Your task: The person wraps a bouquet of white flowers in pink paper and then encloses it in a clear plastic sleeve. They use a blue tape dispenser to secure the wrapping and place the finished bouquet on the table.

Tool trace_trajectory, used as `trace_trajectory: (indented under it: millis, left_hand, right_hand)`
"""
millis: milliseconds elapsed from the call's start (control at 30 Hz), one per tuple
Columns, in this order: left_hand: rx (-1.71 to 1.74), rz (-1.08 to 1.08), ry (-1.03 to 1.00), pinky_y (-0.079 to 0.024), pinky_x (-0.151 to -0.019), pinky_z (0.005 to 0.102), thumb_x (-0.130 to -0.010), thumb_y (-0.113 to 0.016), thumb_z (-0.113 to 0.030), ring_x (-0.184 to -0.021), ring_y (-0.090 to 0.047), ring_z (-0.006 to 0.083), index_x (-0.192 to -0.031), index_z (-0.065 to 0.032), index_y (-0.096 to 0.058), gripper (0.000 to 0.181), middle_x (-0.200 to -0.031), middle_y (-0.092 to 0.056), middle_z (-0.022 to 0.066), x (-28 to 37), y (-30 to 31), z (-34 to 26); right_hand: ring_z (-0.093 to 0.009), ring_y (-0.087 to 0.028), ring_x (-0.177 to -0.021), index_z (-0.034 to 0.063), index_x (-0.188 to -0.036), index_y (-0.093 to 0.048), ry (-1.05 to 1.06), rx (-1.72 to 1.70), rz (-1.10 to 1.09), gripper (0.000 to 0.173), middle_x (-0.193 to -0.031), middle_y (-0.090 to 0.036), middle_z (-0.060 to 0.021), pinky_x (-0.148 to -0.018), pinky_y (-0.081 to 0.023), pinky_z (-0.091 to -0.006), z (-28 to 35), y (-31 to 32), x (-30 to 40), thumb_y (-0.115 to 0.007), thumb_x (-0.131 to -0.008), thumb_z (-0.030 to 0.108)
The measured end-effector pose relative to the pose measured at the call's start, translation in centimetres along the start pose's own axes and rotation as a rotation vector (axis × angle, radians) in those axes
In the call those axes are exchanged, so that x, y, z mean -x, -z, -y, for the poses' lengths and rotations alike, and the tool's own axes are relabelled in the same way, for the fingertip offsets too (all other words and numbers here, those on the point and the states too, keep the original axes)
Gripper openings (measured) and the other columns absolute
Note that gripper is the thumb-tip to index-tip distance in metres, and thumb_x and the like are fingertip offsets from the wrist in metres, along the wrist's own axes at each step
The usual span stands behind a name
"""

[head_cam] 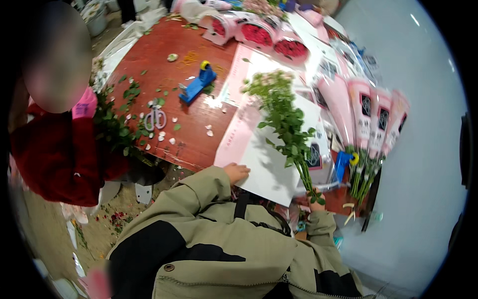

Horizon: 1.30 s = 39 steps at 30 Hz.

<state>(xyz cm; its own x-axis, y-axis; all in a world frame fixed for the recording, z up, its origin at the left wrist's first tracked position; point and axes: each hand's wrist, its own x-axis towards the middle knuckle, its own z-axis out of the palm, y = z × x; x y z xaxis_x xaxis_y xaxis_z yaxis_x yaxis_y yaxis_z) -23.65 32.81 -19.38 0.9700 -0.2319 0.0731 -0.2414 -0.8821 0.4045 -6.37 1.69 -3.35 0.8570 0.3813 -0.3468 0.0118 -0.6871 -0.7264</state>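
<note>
My right hand [316, 202] is closed around the lower stems of a bunch of leafy green flowers [282, 116] with small pale pink blooms at the far end. The bunch lies slantwise above a white wrapping paper sheet [270, 160], which has a printed pink band [239, 132] along its left side. At the sheet's near left corner, my left hand [237, 173] touches the paper; whether it pinches the edge is unclear. Beyond this sheet lies another pink-banded sheet [239, 71].
Wrapped red bouquets [255, 34] line the back; pink-wrapped bunches [366, 112] lie right, near a blue tape dispenser [341, 164]. Another dispenser [198, 84], scissors [155, 119] and loose petals sit on the red table [157, 56]. A person in a dark red top [56, 157] is at left.
</note>
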Motion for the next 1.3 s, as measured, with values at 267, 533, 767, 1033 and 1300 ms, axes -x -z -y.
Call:
trace_trajectory:
  millis: [267, 533, 767, 1033, 1300]
  left_hand:
    - [0.131, -0.007, 0.268, -0.042, -0.083, 0.0424, -0.07, -0.058, -0.005, -0.106, -0.049, 0.0293, -0.104, -0.0069, -0.055, 0.035, -0.108, -0.053, 0.0113, -4.2, 2.2, -7.0]
    - [0.066, 0.034, 0.124, -0.038, -0.086, 0.043, -0.068, -0.063, -0.01, -0.11, -0.044, 0.0271, -0.109, -0.0121, -0.05, 0.043, -0.115, -0.048, 0.0084, -8.6, 0.0, -13.2]
    - [0.08, 0.073, 0.204, -0.039, -0.084, 0.0438, -0.069, -0.064, -0.009, -0.111, -0.044, 0.0287, -0.112, -0.0129, -0.051, 0.046, -0.115, -0.048, 0.0075, -10.7, -1.3, -15.3]
    - [-0.038, -0.051, 0.211, -0.044, -0.073, 0.0422, -0.062, -0.06, -0.007, -0.102, -0.049, 0.0251, -0.1, -0.0155, -0.054, 0.04, -0.107, -0.05, 0.0034, -10.5, -3.6, -15.2]
    - [-0.161, 0.064, 0.272, -0.043, -0.075, 0.0403, -0.058, -0.068, -0.012, -0.11, -0.044, 0.0225, -0.107, -0.0179, -0.049, 0.053, -0.114, -0.046, 0.002, -10.7, -3.1, -16.6]
  right_hand:
    - [-0.022, -0.061, -0.076, -0.0016, -0.092, -0.06, 0.133, 0.268, -0.01, 0.017, -0.082, -0.063, -0.0132, -0.066, -0.046, -0.0336, -15.0, 0.2, -5.9, -0.052, -0.084, 0.011]
    - [-0.036, -0.05, -0.084, 0.0018, -0.097, -0.056, 0.657, 0.047, -0.114, 0.027, -0.086, -0.052, -0.0165, -0.075, -0.042, -0.0416, -11.6, 0.6, -3.6, -0.06, -0.071, 0.006]
    - [-0.037, -0.049, -0.08, 0.0014, -0.083, -0.053, 0.568, 0.016, -0.206, 0.02, -0.083, -0.051, -0.0169, -0.071, -0.041, -0.0435, -13.1, -2.1, -5.9, -0.064, -0.069, 0.009]
    - [-0.039, -0.048, -0.077, -0.0004, -0.076, -0.048, 0.613, 0.074, -0.182, 0.015, -0.079, -0.049, -0.0182, -0.068, -0.04, -0.0449, -14.9, -2.0, -7.2, -0.057, -0.07, 0.009]
    - [-0.04, -0.048, -0.079, -0.0001, -0.084, -0.048, 0.611, 0.064, -0.132, 0.01, -0.082, -0.05, -0.0187, -0.07, -0.041, -0.0427, -15.5, 0.0, -5.3, -0.053, -0.077, 0.005]
